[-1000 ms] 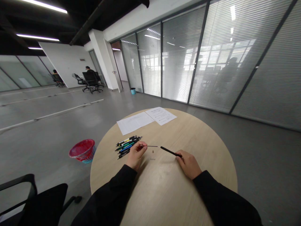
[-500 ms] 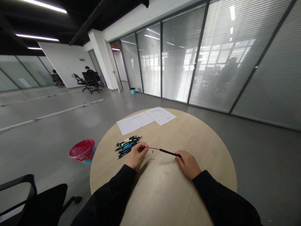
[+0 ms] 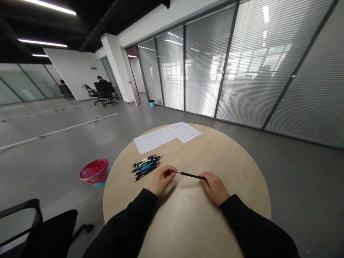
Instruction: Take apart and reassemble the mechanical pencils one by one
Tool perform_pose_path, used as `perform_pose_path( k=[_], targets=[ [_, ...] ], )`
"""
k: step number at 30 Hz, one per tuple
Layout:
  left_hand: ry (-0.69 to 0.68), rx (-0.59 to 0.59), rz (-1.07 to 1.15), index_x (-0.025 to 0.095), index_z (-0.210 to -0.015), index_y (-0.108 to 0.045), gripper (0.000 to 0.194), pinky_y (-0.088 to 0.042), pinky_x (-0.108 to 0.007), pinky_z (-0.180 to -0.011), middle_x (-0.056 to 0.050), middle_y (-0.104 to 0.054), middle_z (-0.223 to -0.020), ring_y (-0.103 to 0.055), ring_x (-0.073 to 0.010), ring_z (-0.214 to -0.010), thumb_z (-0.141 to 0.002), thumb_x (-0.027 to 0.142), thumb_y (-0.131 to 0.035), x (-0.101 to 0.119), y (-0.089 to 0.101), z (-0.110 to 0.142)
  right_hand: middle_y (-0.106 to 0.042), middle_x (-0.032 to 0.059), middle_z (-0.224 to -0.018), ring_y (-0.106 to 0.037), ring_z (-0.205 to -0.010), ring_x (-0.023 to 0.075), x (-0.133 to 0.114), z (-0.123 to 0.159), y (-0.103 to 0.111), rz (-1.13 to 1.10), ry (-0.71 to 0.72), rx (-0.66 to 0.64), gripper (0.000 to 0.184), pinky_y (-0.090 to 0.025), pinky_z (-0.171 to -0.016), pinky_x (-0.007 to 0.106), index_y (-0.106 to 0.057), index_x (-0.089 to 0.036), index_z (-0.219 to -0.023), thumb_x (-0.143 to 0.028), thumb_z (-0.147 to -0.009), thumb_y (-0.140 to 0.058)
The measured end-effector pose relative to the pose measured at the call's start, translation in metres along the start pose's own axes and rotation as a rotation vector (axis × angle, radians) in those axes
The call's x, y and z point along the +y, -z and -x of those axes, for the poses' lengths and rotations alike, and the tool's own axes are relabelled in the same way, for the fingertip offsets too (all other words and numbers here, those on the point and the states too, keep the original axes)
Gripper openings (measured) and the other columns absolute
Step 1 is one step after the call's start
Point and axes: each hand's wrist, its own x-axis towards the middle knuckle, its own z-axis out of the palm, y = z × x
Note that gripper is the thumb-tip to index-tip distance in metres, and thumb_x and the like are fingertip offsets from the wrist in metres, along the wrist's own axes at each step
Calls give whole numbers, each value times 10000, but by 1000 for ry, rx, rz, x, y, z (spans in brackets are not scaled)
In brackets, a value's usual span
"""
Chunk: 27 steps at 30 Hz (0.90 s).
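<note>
Glass partition [image 3: 204,71] with blinds runs along the back of the room, grey floor [image 3: 64,143] in front of it. Round light-wood table [image 3: 228,161] takes up the middle, both hands over its near half

Black chair [image 3: 51,229] at lower left, partly out of view. Far left, a person [image 3: 99,79] sits at a black office chair [image 3: 103,91]. Basket [image 3: 94,170] with red liner stands on the floor, left of the table. Small blue bin [image 3: 152,104] is on the floor by the partition

Two printed sheets at the table's far side: left sheet [image 3: 153,140] and right sheet [image 3: 185,132], edges meeting. Pen bunch [image 3: 146,166] lies flat, near side of the left sheet, just beyond the left hand. Mostly black pens, some with yellow, green, blue or white parts

Right hand [image 3: 215,188]: fingers curled closed, thumb and index clamped on the right end of the black barrel [image 3: 190,175]. Barrel is held between the hands, close to level, left end slightly higher in view

Left hand [image 3: 161,180]: fingertips pinched shut on the thin dark rod [image 3: 177,172], other fingers curled. Rod lines up with the barrel's left end; can't tell how far in it sits, if at all. Tiny thin piece [image 3: 175,181] on the table near the left hand, too small to identify
</note>
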Motion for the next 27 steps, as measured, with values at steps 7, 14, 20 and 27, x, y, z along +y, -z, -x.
perform_pose_path(
  k=[7, 14, 20, 27],
  targets=[
    [-18, -21, 83, 156, -981, -672, 250, -467, -285, -741, -44, -646, -849, -599, -160, -780, -807, 330, -721, -4, -3, 0, -704, 86, -956, -633, -905, 240, -1, 0, 0, -8, -4, -15, 200, -479, -852, 372, -655, -202, -964, -182, -916, -462],
    [-3, -18, 66, 154, -957, -646, 270, -452, -271, -720, -30, -619, -822, -575, -148, -752, -822, 379, -712, -7, -2, 0, -704, 88, -955, -634, -905, 236, -3, 0, 1, 1, -13, -19, 200, -481, -847, 363, -654, -192, -962, -172, -923, -458],
    [-28, -29, -77, 146, -889, -628, 225, -440, -265, -693, -21, -610, -771, -558, -142, -712, -847, 363, -668, -6, -2, 0, -703, 87, -958, -635, -908, 231, -3, 1, -1, 5, 10, -17, 177, -479, -848, 352, -651, -179, -973, -168, -924, -481],
    [10, -26, -205, 152, -816, -627, 207, -423, -257, -659, -14, -611, -731, -549, -144, -683, -850, 356, -628, 7, -6, 2, -699, 77, -931, -638, -884, 224, -6, 1, 0, 24, 23, -19, 179, -481, -832, 343, -652, -184, -960, -154, -927, -479]
  ],
)
